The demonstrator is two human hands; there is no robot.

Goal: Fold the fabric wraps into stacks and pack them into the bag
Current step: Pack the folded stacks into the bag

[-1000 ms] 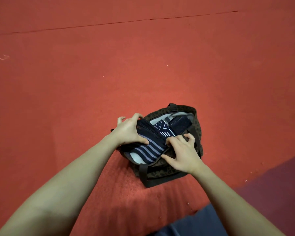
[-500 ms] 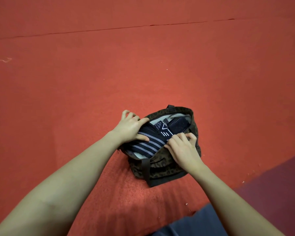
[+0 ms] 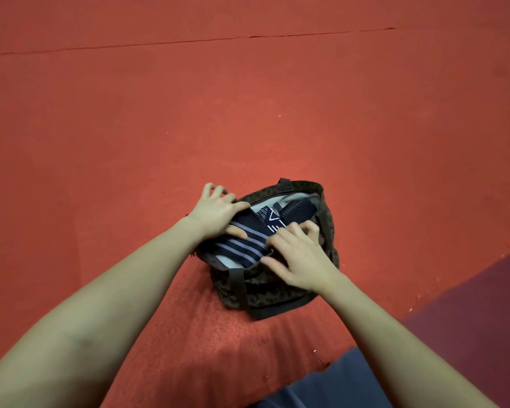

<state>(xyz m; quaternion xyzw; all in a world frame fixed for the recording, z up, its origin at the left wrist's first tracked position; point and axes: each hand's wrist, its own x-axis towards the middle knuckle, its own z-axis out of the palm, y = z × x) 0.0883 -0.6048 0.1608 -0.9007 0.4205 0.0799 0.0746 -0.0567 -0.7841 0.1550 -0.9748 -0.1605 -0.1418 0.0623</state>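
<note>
dim, warm light — edges bowed, corners perhaps slightly soft.

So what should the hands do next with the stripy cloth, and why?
Probably push it further down. The stripy cloth lies across the bag's open mouth, partly above the rim, with the left hand gripping one end and the right hand pressing beside it.
</note>
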